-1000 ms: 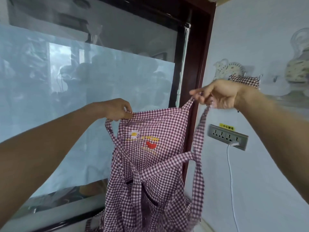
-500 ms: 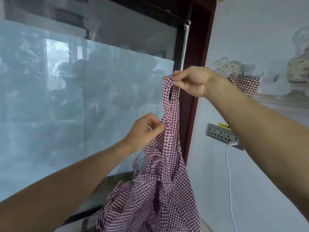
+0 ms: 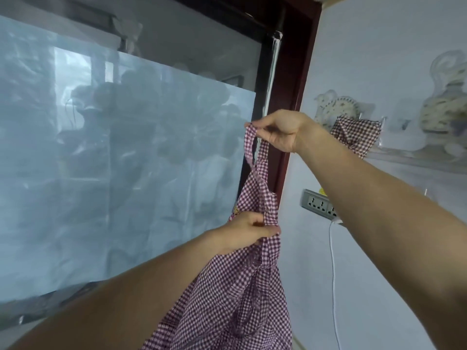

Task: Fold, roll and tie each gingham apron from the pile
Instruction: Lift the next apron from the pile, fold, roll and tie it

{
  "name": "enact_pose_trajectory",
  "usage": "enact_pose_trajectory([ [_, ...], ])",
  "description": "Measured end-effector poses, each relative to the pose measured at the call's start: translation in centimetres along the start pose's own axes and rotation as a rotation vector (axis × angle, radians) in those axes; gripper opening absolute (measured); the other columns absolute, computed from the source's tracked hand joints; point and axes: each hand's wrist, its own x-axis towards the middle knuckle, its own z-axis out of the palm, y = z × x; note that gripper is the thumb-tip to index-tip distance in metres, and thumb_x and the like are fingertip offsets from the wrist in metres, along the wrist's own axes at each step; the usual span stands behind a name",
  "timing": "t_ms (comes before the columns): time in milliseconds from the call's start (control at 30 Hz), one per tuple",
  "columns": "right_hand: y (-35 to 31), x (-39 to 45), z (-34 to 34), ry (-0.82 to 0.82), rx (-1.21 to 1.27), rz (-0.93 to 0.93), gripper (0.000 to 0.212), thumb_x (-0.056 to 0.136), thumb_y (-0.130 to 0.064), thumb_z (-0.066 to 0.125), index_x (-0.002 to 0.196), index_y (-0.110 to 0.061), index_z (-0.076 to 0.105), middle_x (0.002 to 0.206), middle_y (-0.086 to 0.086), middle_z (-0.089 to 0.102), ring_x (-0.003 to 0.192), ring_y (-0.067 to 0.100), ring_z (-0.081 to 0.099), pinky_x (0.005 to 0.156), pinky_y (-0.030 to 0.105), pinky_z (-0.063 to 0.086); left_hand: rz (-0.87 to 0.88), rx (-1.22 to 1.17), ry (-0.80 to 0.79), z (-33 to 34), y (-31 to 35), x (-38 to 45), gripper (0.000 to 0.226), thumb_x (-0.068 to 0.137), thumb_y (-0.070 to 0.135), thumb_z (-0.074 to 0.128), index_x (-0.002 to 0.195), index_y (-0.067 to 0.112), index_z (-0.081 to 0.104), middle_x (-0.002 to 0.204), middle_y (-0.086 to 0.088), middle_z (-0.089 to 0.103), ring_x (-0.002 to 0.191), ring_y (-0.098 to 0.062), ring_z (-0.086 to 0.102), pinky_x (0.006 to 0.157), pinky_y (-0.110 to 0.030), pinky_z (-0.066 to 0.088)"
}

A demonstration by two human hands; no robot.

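A plastic-covered window [image 3: 121, 157] is filling the left of the view, with a dark red frame [image 3: 295, 102] bordering it. The gingham apron [image 3: 242, 286] is hanging folded lengthwise in front of this frame. The right hand [image 3: 280, 132] is pinching the apron's strap loop [image 3: 252, 145] at the top; the left hand [image 3: 247, 231] is gripping the gathered fabric lower down. Another gingham piece [image 3: 356, 135] is lying on a shelf [image 3: 414, 157] at right, above a power strip [image 3: 319, 204].
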Motion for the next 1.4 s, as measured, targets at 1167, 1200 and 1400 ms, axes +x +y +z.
enact_pose_trajectory([
  [1167,11.6,1.3,-0.7,-0.158,-1.423,-0.001,0.013,0.079,-0.016,0.065,0.073,-0.004,0.064,0.077,0.010,0.067,0.071,0.026,0.067,0.062,0.031,0.056,0.052,0.781,0.232,-17.7,13.7,-1.3,0.018,0.081,0.033,0.080,0.095,0.027,0.071,0.092,-0.002,0.069,0.071,-0.018,0.062,0.064,-0.027,0.049],
  [1200,11.2,1.3,-1.5,-0.139,-1.379,0.060,0.011,0.081,-0.012,0.066,0.076,-0.003,0.068,0.080,0.012,0.070,0.073,0.028,0.070,0.065,0.035,0.061,-0.050,0.963,0.140,-18.3,13.6,-1.8,0.035,0.070,0.047,0.084,0.098,0.029,0.070,0.091,0.003,0.068,0.079,-0.015,0.062,0.070,-0.027,0.049],
  [1400,8.7,1.2,-3.8,0.039,-0.903,-0.025,0.009,0.090,0.001,0.061,0.093,0.002,0.069,0.084,0.014,0.074,0.074,0.021,0.076,0.063,0.034,0.063,-0.335,1.489,0.102,-21.5,9.2,-2.3,0.022,0.074,0.035,0.083,0.079,0.022,0.066,0.082,0.000,0.062,0.077,-0.017,0.061,0.070,-0.031,0.054],
])
